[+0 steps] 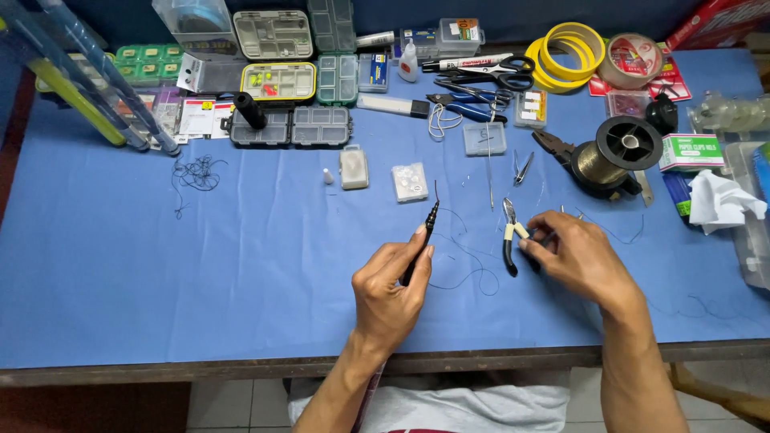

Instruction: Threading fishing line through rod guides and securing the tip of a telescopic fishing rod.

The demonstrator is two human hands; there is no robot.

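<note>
Left hand [387, 293] grips a thin black tool [423, 240]; right hand [571, 255] closes on small pliers [511, 236], which need lifting clear of the blue table [241, 273].

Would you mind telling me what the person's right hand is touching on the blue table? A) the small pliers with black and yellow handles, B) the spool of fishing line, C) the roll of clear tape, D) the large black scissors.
A: the right hand has its fingers on the handles of the small pliers, which lie on the blue table, while the left hand holds a thin black tool.
</note>
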